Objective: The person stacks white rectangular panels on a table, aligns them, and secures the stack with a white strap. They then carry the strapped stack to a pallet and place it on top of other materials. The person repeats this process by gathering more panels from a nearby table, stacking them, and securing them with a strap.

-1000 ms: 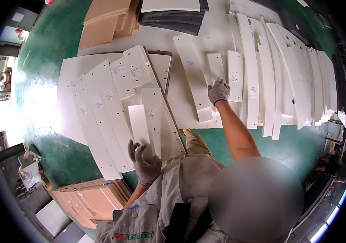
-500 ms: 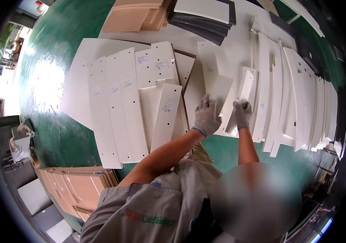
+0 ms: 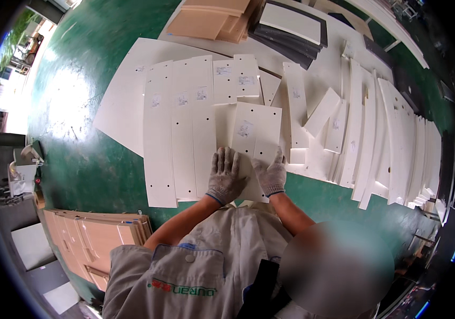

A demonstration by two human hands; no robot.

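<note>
Two white drilled panels, a left one with a label (image 3: 244,125) and a plain right one (image 3: 268,130), lie edge to edge in front of me. My left hand (image 3: 226,175), in a grey knit glove, rests at the left panel's near left side with fingers stretched out. At the right panel's near right edge is my gloved right hand (image 3: 271,174), thumb over the panel and fingers apart along the edge. Long white panels (image 3: 179,143) lie side by side just left of my left hand. Two shorter labelled panels (image 3: 246,77) lie beyond the pair.
Loose white panels (image 3: 320,112) lie to the right, beside a row of long white strips (image 3: 355,133). Brown boards (image 3: 201,24) and dark grey panels (image 3: 286,42) are stacked at the far side. More brown boards (image 3: 100,239) stand low on the left, over the green floor (image 3: 100,183).
Both hands have moved left from the loose panels, the right hand farthest. A second panel now lies against the labelled one. The head view has shifted too.
</note>
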